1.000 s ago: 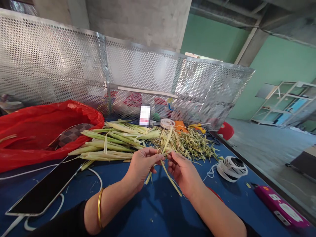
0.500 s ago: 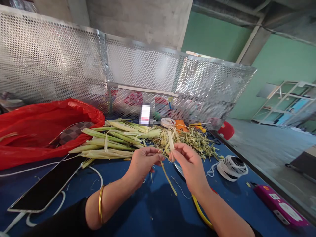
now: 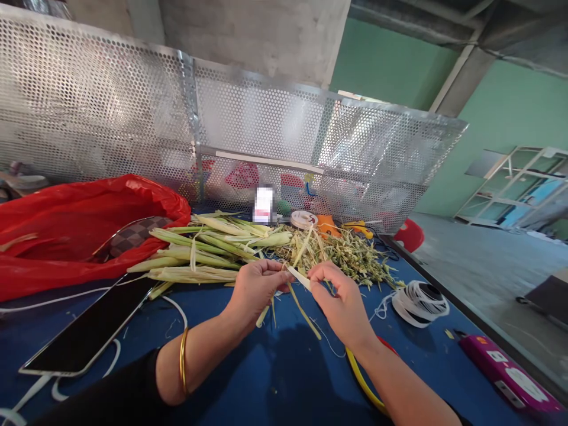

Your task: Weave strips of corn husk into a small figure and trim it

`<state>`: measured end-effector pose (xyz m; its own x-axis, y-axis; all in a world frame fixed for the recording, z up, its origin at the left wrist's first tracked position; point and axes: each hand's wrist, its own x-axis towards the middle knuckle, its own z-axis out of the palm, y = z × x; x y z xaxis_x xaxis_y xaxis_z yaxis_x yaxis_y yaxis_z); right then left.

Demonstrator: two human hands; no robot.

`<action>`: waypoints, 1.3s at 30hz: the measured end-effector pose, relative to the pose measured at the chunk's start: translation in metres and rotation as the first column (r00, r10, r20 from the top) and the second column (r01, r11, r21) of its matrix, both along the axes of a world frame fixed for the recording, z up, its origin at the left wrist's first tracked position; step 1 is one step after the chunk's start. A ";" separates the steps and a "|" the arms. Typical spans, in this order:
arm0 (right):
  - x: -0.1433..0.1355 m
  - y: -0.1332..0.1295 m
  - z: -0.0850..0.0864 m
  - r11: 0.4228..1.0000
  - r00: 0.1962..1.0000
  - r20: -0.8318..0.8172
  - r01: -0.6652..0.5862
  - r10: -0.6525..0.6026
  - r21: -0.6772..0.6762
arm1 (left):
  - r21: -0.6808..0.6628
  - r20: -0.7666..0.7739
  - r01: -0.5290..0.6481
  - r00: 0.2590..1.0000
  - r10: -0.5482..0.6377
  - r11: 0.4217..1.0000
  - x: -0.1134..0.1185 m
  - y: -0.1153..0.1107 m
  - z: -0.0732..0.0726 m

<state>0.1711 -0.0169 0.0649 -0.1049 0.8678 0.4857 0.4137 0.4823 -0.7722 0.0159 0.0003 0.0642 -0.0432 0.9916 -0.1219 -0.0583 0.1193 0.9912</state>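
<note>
One pale strip (image 3: 300, 277) pinched by left hand (image 3: 254, 291), right hand (image 3: 341, 300); blue tabletop (image 3: 297, 378) below, green wall (image 3: 492, 118) two o'clock.

1 flat, cream-white strip of plant husk (image 3: 299, 277) is running between the pinching fingers of the left hand (image 3: 260, 287) and the right hand (image 3: 339, 296), sloping down toward the right. 1 narrow, yellow-green husk strip (image 3: 305, 312) is hanging below, slanting rightward. 1 pale-green husk strip (image 3: 302, 248) is rising near the left fingertips, leaning right. Their joining point is partly hidden.
</note>
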 end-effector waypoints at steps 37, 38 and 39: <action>0.005 0.002 0.003 0.979 0.956 0.284 0.120 -0.070 -0.163 | 0.256 -0.738 0.395 0.669 -0.085 0.882 0.002 -0.017 -0.006; 0.006 0.002 0.002 0.980 0.955 0.281 0.136 -0.091 -0.147 | 0.242 -0.744 0.420 0.659 -0.110 0.875 0.002 -0.016 -0.005; 0.006 0.002 0.002 0.980 0.954 0.276 0.155 -0.114 -0.129 | 0.224 -0.747 0.449 0.649 -0.144 0.865 0.002 -0.015 -0.005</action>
